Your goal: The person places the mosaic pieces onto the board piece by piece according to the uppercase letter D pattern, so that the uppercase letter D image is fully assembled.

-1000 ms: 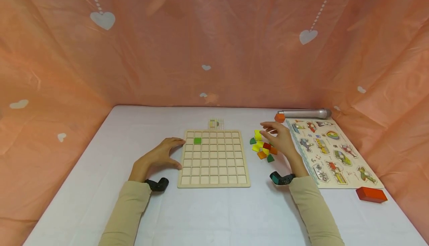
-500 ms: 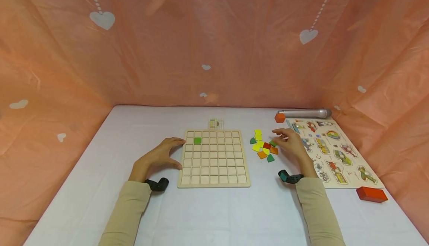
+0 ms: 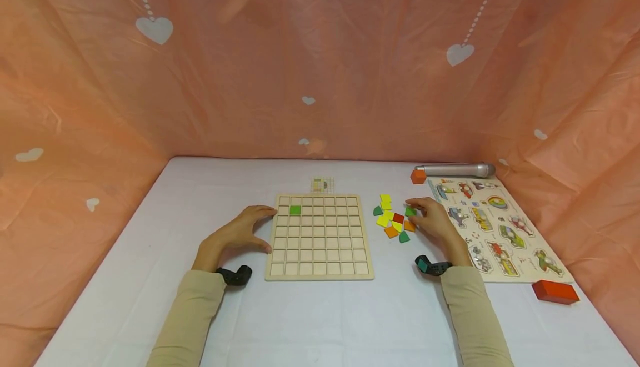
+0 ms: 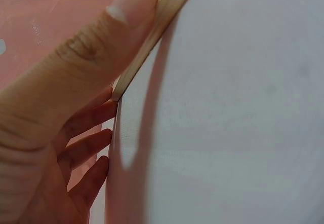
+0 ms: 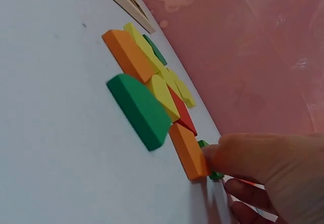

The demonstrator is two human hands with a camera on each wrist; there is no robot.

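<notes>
In the head view a wooden grid board (image 3: 319,239) lies in the middle of the table, one green square tile (image 3: 295,210) in its upper left part. My left hand (image 3: 242,228) rests against the board's left edge, thumb and fingers spread apart; the left wrist view has the thumb at the wooden edge (image 4: 167,16). Right of the board, my right hand (image 3: 434,221) pinches a green block (image 3: 410,211) between thumb and index finger. Close by lie an orange block (image 5: 188,150), a red block (image 5: 182,110), a dark green rounded block (image 5: 139,110) and several yellow blocks (image 3: 385,200).
A small printed grid card (image 3: 322,184) lies behind the board. At the right are a picture puzzle board (image 3: 492,206), a silver microphone (image 3: 452,170), an orange-red block (image 3: 418,176) and a long red block (image 3: 555,291). Pink curtains (image 3: 320,78) surround the table.
My right hand moved right and down from above the loose blocks, and its finger and thumb came round the green block, which turned slightly. The left hand stayed at the board.
</notes>
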